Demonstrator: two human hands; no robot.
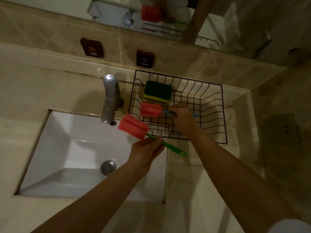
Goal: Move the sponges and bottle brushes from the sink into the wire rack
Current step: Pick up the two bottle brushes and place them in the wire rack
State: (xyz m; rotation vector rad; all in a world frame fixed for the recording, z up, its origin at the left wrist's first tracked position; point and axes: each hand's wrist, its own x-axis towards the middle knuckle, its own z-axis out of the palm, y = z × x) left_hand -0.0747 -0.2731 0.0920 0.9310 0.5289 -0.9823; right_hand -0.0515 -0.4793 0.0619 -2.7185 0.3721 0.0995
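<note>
Our left hand (146, 149) is clamped on the green-handled bottle brush (134, 126), its foam head at ten o'clock over the sink (55, 142); light and squashy, so we take the stiff handle. Our right hand (182, 118) pinches the blue-handled brush (150, 109) inside the wire rack (223, 115), sponges (157, 91) at eleven o'clock.

Bathroom — sink (55, 140), faucet (110, 98), mirror (210, 17), tiled wall (50, 32).

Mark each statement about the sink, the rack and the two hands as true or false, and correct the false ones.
1. The green and yellow sponge lies in the wire rack. True.
2. The left hand holds a blue-handled brush. False: its brush has a green handle.
3. The right hand is inside the rack. True.
4. A sponge lies in the sink. False: the basin shows only its drain.
</note>
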